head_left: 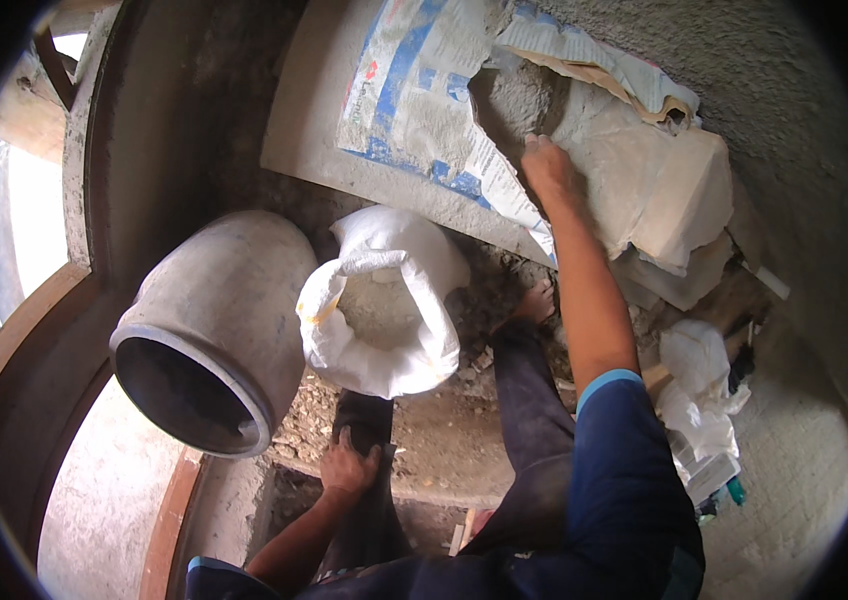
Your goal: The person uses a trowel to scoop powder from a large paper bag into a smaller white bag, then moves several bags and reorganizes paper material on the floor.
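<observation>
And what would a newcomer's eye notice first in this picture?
Probably the big grey barrel at left, tilted with its dark opening toward the viewer, and the open white sack just right of it. Then, at the top, comes the torn paper bag, with the right hand at its ragged hole.

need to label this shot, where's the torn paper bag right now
In the head view, the paper bag lies at upper centre, stretching right, just beyond the white sack, with the right hand at its torn opening.

Torn bag (424,110): ppr, matt | sack (429,250): wvn plast. | drum (229,300): matt plast., scuffed
</observation>
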